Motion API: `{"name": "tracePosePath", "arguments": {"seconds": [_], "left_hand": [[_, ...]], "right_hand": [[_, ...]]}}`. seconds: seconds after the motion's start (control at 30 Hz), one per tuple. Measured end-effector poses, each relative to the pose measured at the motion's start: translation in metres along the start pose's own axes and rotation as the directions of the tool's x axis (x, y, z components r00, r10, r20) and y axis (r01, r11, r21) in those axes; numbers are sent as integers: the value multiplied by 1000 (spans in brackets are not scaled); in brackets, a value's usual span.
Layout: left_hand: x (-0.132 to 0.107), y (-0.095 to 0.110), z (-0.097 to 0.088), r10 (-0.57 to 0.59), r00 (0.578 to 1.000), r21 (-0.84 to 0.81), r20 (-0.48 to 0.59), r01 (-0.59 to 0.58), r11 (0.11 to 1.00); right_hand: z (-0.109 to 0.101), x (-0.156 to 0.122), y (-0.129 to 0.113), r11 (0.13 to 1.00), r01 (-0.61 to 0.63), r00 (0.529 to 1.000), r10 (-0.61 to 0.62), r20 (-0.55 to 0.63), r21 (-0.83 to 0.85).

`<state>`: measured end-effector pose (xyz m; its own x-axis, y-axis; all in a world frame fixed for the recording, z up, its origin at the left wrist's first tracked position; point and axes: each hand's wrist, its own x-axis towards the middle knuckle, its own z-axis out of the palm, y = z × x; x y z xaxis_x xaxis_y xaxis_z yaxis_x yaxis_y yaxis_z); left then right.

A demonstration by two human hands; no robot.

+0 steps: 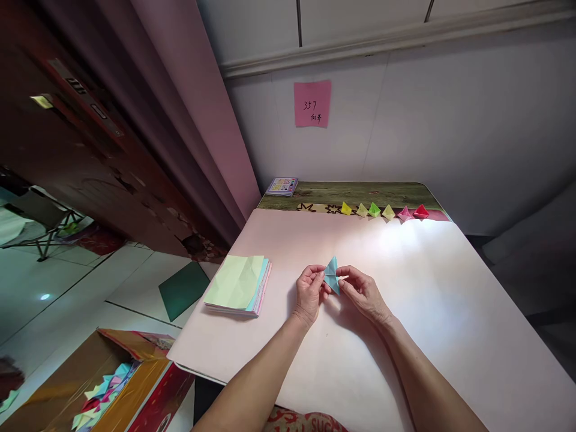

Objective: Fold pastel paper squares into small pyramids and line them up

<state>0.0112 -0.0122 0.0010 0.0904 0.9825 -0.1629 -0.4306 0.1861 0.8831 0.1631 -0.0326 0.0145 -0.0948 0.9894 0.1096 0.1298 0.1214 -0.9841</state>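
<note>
Between my two hands is a small light-blue folded paper (332, 276), creased into a pointed diamond-like shape and held just above the table. My left hand (309, 291) pinches its left side with thumb and fingers. On the right side, my right hand (362, 291) grips the edge between thumb and forefinger. To the left lies a stack of square paper sheets (236, 282), pale green on top with blue and pink edges below.
Several small folded paper pieces (374, 209) line the far edge of the pale table cover (288, 240). A printed pad (282, 186) sits at the back left corner. On the floor, a cardboard box (148, 384) holds colourful folded papers. A pink note (312, 104) hangs on the wall.
</note>
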Motion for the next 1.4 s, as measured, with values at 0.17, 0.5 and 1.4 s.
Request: {"name": "tracePosePath", "arguments": {"seconds": [0.17, 0.5, 1.4], "left_hand": [[0, 1, -2, -21, 999, -22, 24, 21, 1000], [0, -9, -2, 47, 997, 148, 54, -55, 987], [-7, -10, 3, 110, 992, 199, 59, -120, 973]], "right_hand": [[2, -1, 7, 997, 50, 997, -53, -58, -57], [-1, 4, 14, 993, 97, 989, -103, -108, -66], [5, 3, 10, 999, 33, 999, -33, -31, 10]]}}
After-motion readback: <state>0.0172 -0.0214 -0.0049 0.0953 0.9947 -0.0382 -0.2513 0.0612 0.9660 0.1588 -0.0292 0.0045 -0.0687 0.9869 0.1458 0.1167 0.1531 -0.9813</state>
